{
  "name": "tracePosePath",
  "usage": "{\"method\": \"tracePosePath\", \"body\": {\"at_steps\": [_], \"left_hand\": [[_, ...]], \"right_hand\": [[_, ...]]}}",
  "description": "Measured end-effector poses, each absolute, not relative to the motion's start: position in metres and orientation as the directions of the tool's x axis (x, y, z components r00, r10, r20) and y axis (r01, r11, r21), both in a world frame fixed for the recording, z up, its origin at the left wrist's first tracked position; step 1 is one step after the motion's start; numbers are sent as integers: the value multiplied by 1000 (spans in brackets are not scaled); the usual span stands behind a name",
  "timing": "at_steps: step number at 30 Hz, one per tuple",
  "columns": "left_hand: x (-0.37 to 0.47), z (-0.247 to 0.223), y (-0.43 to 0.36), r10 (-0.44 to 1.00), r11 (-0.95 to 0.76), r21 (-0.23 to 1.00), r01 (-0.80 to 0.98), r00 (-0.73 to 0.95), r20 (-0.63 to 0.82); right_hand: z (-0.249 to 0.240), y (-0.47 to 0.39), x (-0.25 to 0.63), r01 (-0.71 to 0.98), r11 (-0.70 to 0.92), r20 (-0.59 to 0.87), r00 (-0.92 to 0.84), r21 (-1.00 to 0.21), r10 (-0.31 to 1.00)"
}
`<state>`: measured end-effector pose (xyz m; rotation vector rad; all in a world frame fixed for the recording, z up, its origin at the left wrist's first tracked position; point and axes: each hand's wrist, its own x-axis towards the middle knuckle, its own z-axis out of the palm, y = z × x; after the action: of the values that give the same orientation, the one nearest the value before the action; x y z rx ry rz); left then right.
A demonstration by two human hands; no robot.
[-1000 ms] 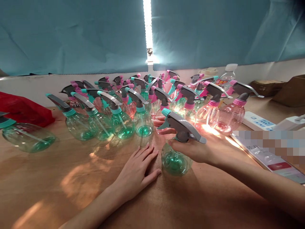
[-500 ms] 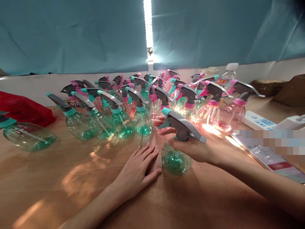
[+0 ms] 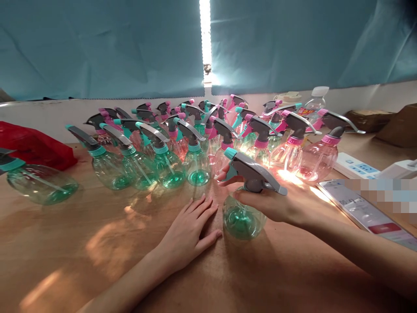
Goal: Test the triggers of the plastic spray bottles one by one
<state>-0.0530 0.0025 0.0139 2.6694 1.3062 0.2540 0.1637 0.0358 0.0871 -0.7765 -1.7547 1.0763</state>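
My right hand (image 3: 276,204) is wrapped round the neck of a green spray bottle (image 3: 244,221) with a grey and turquoise trigger head. The bottle stands upright on the wooden table, its nozzle pointing away to the left. Behind the head and trigger, the fingers are partly hidden. Just left of this bottle, my left hand (image 3: 190,226) lies flat on the table with its fingers spread, holding nothing. Beyond both hands stand several green spray bottles (image 3: 198,167) and several pink spray bottles (image 3: 321,156), packed close in rows.
At the far left is another green spray bottle (image 3: 42,184), with a red plastic bag (image 3: 35,145) behind it. To the right lie a phone (image 3: 358,208) and a white power strip (image 3: 356,165). A clear bottle (image 3: 316,100) and a brown box (image 3: 399,126) stand at the back right.
The fingers of my right hand have drawn in closer round the bottle's neck and trigger. My left hand stays flat. The whole view has shifted slightly.
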Motion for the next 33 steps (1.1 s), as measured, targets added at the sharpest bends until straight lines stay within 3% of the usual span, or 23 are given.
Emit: {"method": "tracePosePath", "body": {"at_steps": [4,11,19,28,33], "left_hand": [[-52,14,3,794,-602,216,768,604,68],[-53,14,2,792,-606,222,764,605,78],[-53,14,2,798,-597,245,764,598,79],[-54,16,0,794,-595,392,702,589,150],[-50,19,-3,746,-652,478,588,608,270]], "right_hand": [[92,34,165,191,407,315,-380,-893,870],[85,34,162,114,438,378,-345,-892,859],[89,34,163,184,482,391,-376,-857,840],[69,40,163,54,519,463,-380,-853,800],[87,31,158,176,568,466,-408,-804,785]]}}
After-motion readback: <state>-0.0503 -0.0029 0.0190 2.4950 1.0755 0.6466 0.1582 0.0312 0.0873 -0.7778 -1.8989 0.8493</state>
